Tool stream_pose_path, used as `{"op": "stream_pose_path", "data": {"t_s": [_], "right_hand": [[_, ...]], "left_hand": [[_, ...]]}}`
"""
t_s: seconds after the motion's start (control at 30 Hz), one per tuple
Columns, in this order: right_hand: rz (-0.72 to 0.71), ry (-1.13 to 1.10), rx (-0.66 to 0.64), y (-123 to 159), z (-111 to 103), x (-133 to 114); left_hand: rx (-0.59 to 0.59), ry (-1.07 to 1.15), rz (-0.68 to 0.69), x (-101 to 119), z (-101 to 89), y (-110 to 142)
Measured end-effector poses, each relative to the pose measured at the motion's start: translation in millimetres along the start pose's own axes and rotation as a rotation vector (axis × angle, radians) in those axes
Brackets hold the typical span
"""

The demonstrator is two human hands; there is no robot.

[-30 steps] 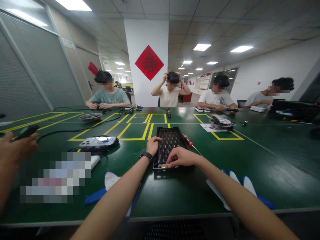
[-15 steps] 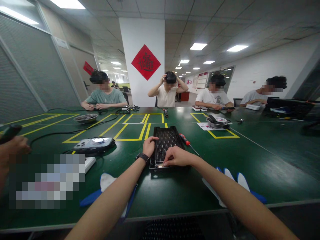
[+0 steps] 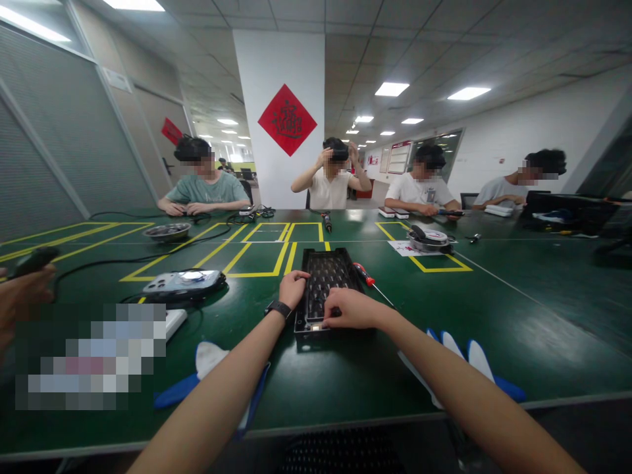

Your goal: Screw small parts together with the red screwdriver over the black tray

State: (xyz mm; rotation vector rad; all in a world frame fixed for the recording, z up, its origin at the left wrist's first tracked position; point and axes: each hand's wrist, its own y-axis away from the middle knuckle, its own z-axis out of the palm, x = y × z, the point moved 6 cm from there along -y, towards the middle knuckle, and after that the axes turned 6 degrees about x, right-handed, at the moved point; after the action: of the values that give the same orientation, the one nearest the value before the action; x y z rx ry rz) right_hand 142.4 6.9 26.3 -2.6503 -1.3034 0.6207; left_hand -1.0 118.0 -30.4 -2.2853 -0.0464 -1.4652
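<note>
A black gridded plastic tray (image 3: 328,273) lies on the green table (image 3: 345,375) straight in front of me. My left hand (image 3: 292,288), with a dark watch on its wrist, grips the tray's left edge with curled fingers. My right hand (image 3: 351,309) rests on the tray's near end, fingertips pinched on a small pale part (image 3: 317,325) at the near edge. A red-handled screwdriver (image 3: 369,278) lies just right of the tray.
White-and-blue gloves lie near me, one on the left (image 3: 212,375) and one on the right (image 3: 464,359). A phone-like device (image 3: 185,283) with cables sits left of the tray. Another person's hand (image 3: 22,293) holds a dark object at far left. Several people sit across the table.
My hands have stayed on the tray; the view has shifted slightly. The person opposite has lowered their arms a little from their headset.
</note>
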Motion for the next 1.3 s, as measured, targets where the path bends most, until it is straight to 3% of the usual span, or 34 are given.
{"op": "stream_pose_path", "data": {"t_s": [0.53,0.87,1.3], "right_hand": [[0.004,-0.027,0.019,0.9,-5.0,-1.2],[-0.038,-0.079,-0.02,0.6,-4.9,-0.9],[-0.003,-0.082,0.037,1.4,-4.8,3.4]], "left_hand": [[0.11,0.001,0.038,-1.6,2.2,-2.0],[0.006,0.025,0.115,-0.1,4.7,-3.2],[-0.01,0.023,0.058,2.9,3.3,-2.8]]}}
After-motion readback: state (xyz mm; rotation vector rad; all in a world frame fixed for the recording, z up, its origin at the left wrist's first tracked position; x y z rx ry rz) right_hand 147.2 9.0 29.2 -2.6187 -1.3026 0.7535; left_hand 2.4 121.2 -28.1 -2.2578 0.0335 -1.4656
